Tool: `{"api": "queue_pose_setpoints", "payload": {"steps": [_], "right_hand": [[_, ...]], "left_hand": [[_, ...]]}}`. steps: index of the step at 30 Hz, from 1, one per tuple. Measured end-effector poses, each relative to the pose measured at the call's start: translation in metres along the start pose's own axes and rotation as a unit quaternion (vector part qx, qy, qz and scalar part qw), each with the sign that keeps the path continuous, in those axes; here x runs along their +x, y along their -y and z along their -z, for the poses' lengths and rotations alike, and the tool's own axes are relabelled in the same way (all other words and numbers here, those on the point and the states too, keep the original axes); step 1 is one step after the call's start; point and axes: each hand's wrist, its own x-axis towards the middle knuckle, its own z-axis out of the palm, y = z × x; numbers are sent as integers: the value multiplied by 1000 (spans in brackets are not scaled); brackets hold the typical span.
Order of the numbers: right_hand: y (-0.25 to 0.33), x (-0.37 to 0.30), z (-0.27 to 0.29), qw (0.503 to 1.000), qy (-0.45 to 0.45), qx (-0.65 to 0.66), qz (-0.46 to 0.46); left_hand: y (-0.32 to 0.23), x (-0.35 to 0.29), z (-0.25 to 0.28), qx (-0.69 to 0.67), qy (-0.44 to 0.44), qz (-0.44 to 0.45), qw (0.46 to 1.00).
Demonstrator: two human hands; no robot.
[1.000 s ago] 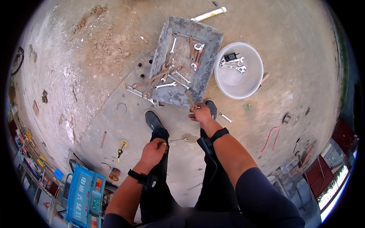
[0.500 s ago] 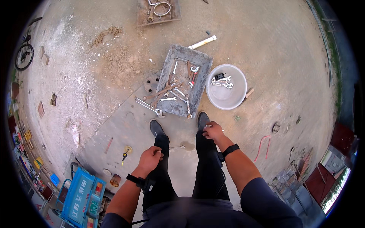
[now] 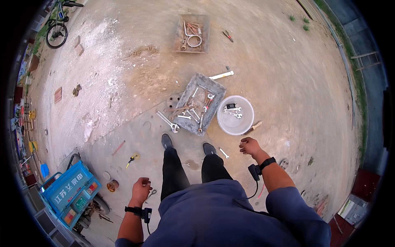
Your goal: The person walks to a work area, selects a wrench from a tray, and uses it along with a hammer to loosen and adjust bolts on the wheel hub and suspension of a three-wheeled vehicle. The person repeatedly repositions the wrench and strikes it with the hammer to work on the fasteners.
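My left hand (image 3: 142, 188) hangs at my left side with loosely bent fingers and nothing seen in it. A small grey metal tool (image 3: 152, 192) lies on the ground beside it. My right hand (image 3: 249, 147) is held out to the right, its fingers half curled and apart, with nothing visible in them. Below and left of it, an open-end wrench (image 3: 224, 152) lies by my right shoe. A grey metal tray (image 3: 219, 91) ahead of me holds several wrenches, some rusty. A large adjustable wrench (image 3: 168, 121) lies at its left edge. The whitish tub (image 3: 235, 130) to its right holds wrenches and a black object.
A wooden-handled brush (image 3: 252, 128) lies by the tub. Behind the tray are a white pipe (image 3: 221, 75), a rusty tool tray (image 3: 192, 50) and pliers (image 3: 228, 36). A blue three-wheeler (image 3: 70, 191) stands at lower left, near a rusty can (image 3: 112, 185). A bicycle (image 3: 56, 35) is far left.
My view has drawn back and up, showing more ground ahead. My hands have moved apart, left hand leftward and right hand rightward. The wrench by my right shoe now shows fully.
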Motion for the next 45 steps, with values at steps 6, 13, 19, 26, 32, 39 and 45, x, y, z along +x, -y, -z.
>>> {"api": "queue_pose_setpoints", "payload": {"steps": [6, 13, 19, 26, 32, 39, 45], "right_hand": [[4, 11, 40, 896, 1, -400, 195], [42, -66, 26, 636, 97, -708, 293], [38, -118, -64, 596, 158, -720, 320], [-34, -162, -213, 833, 224, -479, 162], [-101, -236, -379, 784, 295, -526, 149], [-139, -327, -555, 669, 373, -609, 206], [-181, -355, -685, 612, 348, -683, 194]], "left_hand": [[49, -120, -65, -116, 24, 123, 985], [81, -190, -109, -230, -11, 139, 963], [152, -233, -131, -324, -77, 141, 933], [311, -304, -174, -419, -136, 129, 888], [458, -413, -236, -528, -243, 215, 785], [537, -456, -273, -647, -282, 248, 664], [608, -473, -252, -710, -301, 257, 582]]}}
